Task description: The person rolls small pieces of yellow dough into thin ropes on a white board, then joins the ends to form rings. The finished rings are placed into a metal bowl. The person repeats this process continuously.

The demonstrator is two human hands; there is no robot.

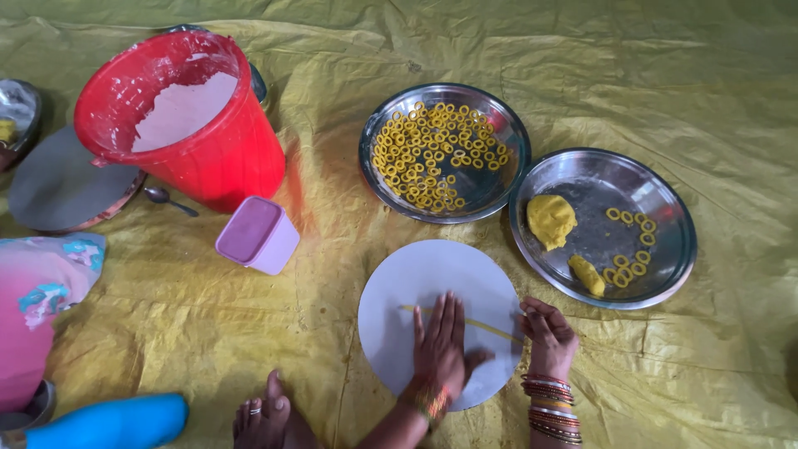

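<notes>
Yellow dough strand (486, 326) under left hand (440, 341)

The middle of the thin dough strand (490, 328) is covered by the left hand (440, 341); a steel bowl (17, 116) is cut off at the sheet's left edge.

Bangles both wrists (552, 407) (red, gold), toe ring.

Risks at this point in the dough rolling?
1. The dough strand is very thin under the left hand; uneven pressure would likely snap it.
2. Its end, pinched by the right hand, sits at the round board edge and may slip onto the yellow sheet.
</notes>
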